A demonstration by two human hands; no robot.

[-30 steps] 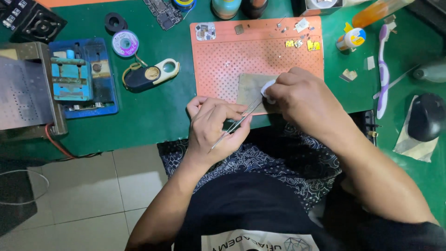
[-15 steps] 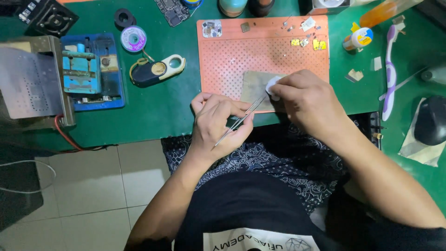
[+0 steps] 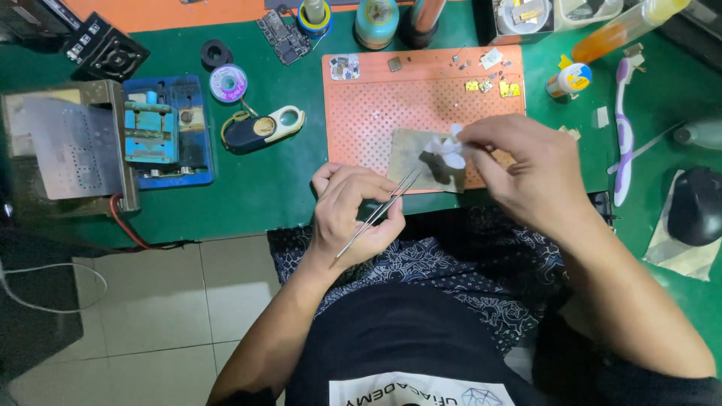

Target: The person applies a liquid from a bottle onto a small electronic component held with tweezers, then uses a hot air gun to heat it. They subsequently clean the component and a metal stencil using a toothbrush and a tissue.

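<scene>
My left hand (image 3: 353, 214) grips thin metal tweezers (image 3: 378, 213), whose tips point up and right toward a small grey square plate (image 3: 412, 154) lying on the front edge of the orange perforated mat (image 3: 376, 105). My right hand (image 3: 519, 169) pinches a small white wad (image 3: 449, 150), perhaps tissue or cotton, just above the plate's right side. Both hands work at the near edge of the green table (image 3: 278, 180), over my lap.
A blue clamp fixture (image 3: 162, 131) and a metal block (image 3: 68, 146) stand at left. A dark-and-cream tool (image 3: 259, 129), a solder spool (image 3: 228, 81), small chips (image 3: 504, 88), a white toothbrush (image 3: 623, 113), bottles (image 3: 376, 19) and a black mouse (image 3: 696, 203) lie around.
My right hand has lifted slightly and shifted right, showing the white wad between its fingertips. The left hand holds the tweezers in the same place.
</scene>
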